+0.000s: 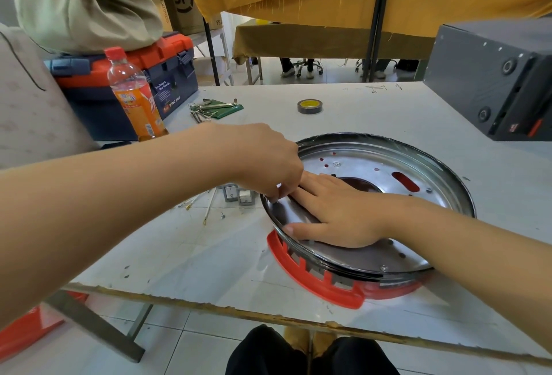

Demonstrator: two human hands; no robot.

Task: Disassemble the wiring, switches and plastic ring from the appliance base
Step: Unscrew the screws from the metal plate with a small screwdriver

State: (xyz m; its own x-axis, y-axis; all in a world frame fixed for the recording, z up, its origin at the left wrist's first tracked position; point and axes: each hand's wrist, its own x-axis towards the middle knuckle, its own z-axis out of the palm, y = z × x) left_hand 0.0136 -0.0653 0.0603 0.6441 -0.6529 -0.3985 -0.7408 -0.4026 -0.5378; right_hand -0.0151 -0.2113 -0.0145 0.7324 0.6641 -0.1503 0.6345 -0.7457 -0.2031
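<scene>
Inside the metal base [388,165], right hand [337,216] flat, fingers straight; left hand [268,162] pinching its rim.

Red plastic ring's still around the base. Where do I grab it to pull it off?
Grip the red plastic ring at its near-left arc, coming from the table's front edge. There it juts clear of the metal base, and its slots probably offer finger purchase.

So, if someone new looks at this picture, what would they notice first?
First the round metal base with its red plastic ring, near the table's front edge. The right hand lies flat on it while the left hand picks at its rim. An orange drink bottle stands at the left.
</scene>
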